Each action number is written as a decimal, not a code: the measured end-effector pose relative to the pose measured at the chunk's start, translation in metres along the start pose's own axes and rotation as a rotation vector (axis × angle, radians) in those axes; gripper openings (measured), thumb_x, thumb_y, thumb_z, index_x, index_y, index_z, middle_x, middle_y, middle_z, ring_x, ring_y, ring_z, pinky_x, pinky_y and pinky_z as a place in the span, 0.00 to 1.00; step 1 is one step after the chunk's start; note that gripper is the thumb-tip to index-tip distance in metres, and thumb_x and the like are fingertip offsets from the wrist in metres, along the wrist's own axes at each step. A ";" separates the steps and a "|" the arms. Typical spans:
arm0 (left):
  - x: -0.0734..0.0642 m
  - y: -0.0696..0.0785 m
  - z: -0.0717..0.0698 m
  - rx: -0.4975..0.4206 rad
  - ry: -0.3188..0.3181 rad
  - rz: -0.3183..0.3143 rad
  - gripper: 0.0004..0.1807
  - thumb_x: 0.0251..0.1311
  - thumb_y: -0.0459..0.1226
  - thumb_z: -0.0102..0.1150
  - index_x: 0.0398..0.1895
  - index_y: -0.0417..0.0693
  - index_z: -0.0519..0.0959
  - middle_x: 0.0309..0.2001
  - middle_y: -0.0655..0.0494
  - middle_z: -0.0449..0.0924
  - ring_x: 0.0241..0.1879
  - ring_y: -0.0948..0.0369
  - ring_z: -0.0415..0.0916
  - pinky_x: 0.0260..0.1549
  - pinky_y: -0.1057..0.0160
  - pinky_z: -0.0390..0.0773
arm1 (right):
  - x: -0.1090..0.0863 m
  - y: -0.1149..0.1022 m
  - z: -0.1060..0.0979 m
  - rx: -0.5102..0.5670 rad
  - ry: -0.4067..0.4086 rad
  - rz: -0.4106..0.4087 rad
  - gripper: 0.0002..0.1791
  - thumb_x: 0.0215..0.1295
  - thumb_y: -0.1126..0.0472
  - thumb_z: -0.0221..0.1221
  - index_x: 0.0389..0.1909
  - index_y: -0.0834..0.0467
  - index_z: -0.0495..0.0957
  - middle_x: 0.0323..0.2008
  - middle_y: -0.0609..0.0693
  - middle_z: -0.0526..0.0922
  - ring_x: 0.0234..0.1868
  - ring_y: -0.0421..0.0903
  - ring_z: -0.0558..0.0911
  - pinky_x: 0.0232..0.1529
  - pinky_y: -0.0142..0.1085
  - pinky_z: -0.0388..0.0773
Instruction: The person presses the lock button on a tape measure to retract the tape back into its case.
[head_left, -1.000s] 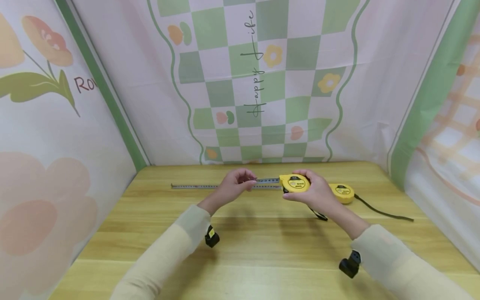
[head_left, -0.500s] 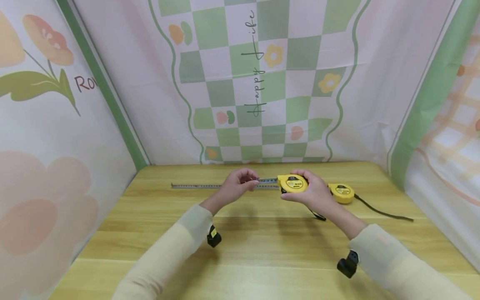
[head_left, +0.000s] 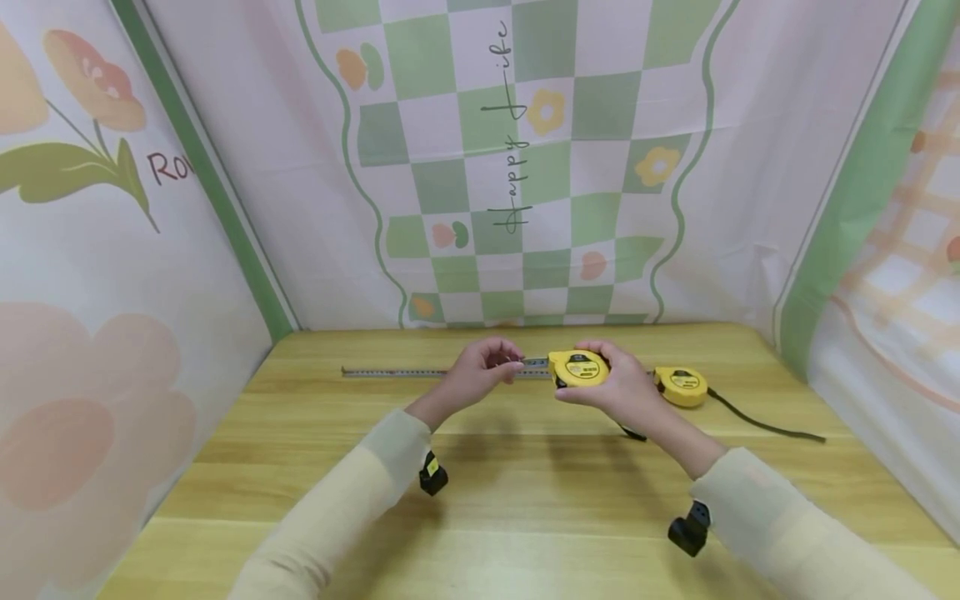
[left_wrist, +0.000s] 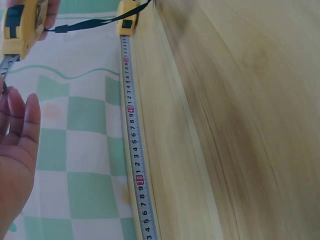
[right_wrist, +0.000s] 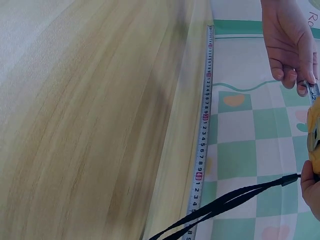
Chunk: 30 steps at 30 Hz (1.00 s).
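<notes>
My right hand [head_left: 628,387] grips a yellow tape measure [head_left: 580,368], holding it raised over the back of the table. A short length of its metal blade [head_left: 536,363] sticks out to the left. The thumb and fingers of my left hand [head_left: 480,372] pinch the end of that blade; the left wrist view shows the fingertips at it. Behind the hands, a second yellow tape measure [head_left: 682,387] lies on the table, its long blade [head_left: 393,372] drawn out leftward. Part of that blade is hidden by my hands in the head view.
A black wrist strap [right_wrist: 220,207] hangs from the held tape measure. Another dark strap [head_left: 772,428] trails rightward from the lying one across the wooden table [head_left: 495,533]. Patterned cloth [head_left: 600,167] stands along the back and both sides.
My hands have drawn closer together, the right moving left with the tape measure and the left moving slightly right. The blade showing between them has shortened. The lying tape measure stays in place.
</notes>
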<state>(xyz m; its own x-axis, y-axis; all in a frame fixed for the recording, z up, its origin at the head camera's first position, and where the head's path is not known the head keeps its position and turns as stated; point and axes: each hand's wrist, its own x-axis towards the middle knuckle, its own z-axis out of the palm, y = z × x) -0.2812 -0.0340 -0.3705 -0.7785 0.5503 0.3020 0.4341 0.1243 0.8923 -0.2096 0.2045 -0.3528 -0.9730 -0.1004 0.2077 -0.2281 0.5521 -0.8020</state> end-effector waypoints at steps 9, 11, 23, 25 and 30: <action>0.001 0.001 0.003 0.005 -0.014 0.018 0.06 0.67 0.32 0.57 0.43 0.38 0.77 0.32 0.50 0.78 0.30 0.59 0.76 0.33 0.63 0.80 | 0.000 -0.001 0.002 -0.017 0.002 -0.008 0.49 0.42 0.39 0.75 0.63 0.56 0.68 0.51 0.56 0.76 0.43 0.50 0.77 0.39 0.42 0.77; 0.001 0.002 0.004 0.007 -0.015 0.023 0.06 0.67 0.32 0.57 0.43 0.38 0.77 0.32 0.49 0.78 0.30 0.59 0.76 0.33 0.63 0.81 | 0.000 -0.001 0.003 -0.016 0.002 -0.010 0.49 0.42 0.39 0.75 0.63 0.57 0.67 0.51 0.56 0.76 0.43 0.50 0.78 0.39 0.42 0.77; 0.005 0.001 0.009 0.005 -0.013 0.026 0.05 0.66 0.32 0.58 0.42 0.38 0.77 0.34 0.42 0.78 0.30 0.60 0.75 0.30 0.66 0.78 | -0.001 -0.002 0.006 -0.004 0.006 -0.038 0.46 0.45 0.46 0.76 0.63 0.59 0.68 0.52 0.58 0.76 0.44 0.51 0.78 0.39 0.40 0.78; 0.005 0.002 0.010 0.008 -0.012 0.027 0.05 0.66 0.32 0.59 0.42 0.39 0.77 0.33 0.46 0.78 0.30 0.60 0.75 0.30 0.66 0.78 | -0.001 -0.003 0.007 0.007 0.004 -0.038 0.45 0.45 0.48 0.77 0.63 0.59 0.68 0.51 0.57 0.76 0.44 0.51 0.78 0.40 0.41 0.78; 0.005 0.003 0.010 0.020 -0.015 0.030 0.06 0.66 0.33 0.59 0.42 0.39 0.77 0.32 0.48 0.78 0.30 0.60 0.75 0.30 0.66 0.78 | 0.000 -0.004 0.008 0.023 -0.001 -0.042 0.45 0.45 0.49 0.77 0.63 0.59 0.68 0.51 0.57 0.76 0.44 0.51 0.77 0.41 0.43 0.77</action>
<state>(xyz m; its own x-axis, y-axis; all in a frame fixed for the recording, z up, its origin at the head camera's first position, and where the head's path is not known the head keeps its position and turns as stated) -0.2789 -0.0225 -0.3698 -0.7581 0.5664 0.3232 0.4664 0.1244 0.8758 -0.2085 0.1957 -0.3543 -0.9627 -0.1237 0.2408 -0.2693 0.5282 -0.8053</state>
